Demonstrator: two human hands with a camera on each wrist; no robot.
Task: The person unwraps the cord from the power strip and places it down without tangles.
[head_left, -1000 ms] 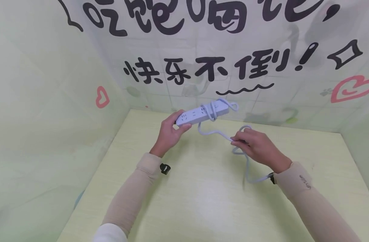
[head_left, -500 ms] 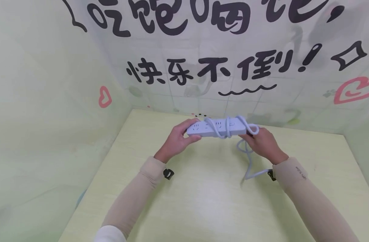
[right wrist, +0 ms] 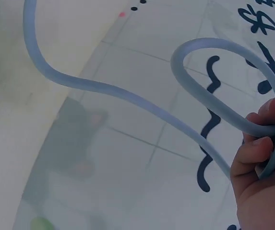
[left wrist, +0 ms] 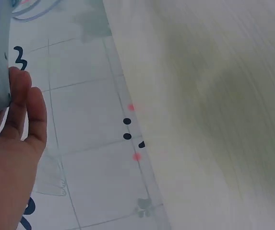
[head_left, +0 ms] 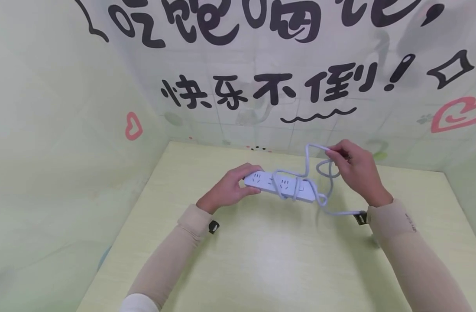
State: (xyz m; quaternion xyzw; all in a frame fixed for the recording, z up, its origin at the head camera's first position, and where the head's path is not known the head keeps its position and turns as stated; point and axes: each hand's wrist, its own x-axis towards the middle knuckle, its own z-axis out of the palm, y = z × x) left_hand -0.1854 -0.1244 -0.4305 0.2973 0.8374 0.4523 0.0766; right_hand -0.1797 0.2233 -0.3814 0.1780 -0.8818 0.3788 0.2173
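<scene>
Mid-wrap: my left hand [head_left: 231, 189] grips the power strip [head_left: 280, 186] end, my right hand [head_left: 356, 171] pinches the cord [head_left: 309, 158] loop raised. Next probably another turn round the strip, kept snug.

Pale yellow-green wood-grain tabletop [head_left: 261, 260], w/ light green panel walls on 3 sides. Back wall [head_left: 230, 117] has big black painted characters [head_left: 269, 89], a black squiggle [head_left: 317, 115], pink hearts [head_left: 133, 126] L & R.
</scene>
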